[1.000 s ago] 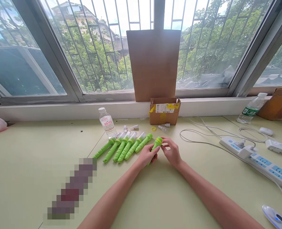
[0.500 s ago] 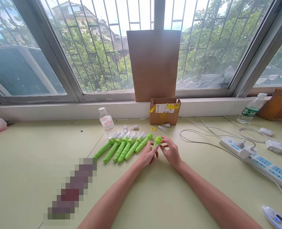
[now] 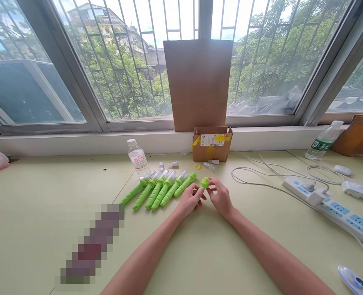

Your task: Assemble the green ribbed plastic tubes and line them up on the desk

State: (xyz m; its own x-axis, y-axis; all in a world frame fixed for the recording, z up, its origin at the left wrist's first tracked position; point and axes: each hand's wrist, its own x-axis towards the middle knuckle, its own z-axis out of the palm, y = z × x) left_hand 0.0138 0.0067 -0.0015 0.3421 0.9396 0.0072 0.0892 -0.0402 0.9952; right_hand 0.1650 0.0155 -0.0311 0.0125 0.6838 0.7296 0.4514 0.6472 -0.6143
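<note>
two bare arms reach in from the near edge, over a pale green worktop (image 3: 212, 262). low on the right is a white gadget (image 3: 350, 278) with a little blue light.

the left hand (image 3: 187, 201) is wrapped around a green tube (image 3: 204, 182). the right hand (image 3: 222, 198) is narrow, with its fingertips pinching the side of the tube's fat top. a yellow band goes around that top. the tube is in front of the person, between the two hands. it is tilted: its long way runs from low on the left, inside the left hand, up to the right and away from the person. so the top is just past the left thumb and right by the right fingertips. the left hand is nearer the low end, and most of that end is hidden.

just left of the hands, six more green tubes (image 3: 157, 194) lie side by side, slanting the same way. some have clear tops. the one nearest the hands shows no clear top. well to the right is a white power strip (image 3: 332, 207) with plugs in it.

a bit farther off are a yellow ring (image 3: 197, 166), a clear little part (image 3: 209, 166) and a white little part (image 3: 173, 164). a water bottle (image 3: 138, 159) stands behind the row. then comes a small open box (image 3: 211, 152), and behind it a tall cardboard sheet (image 3: 198, 86) stands against the window (image 3: 123, 69).
</note>
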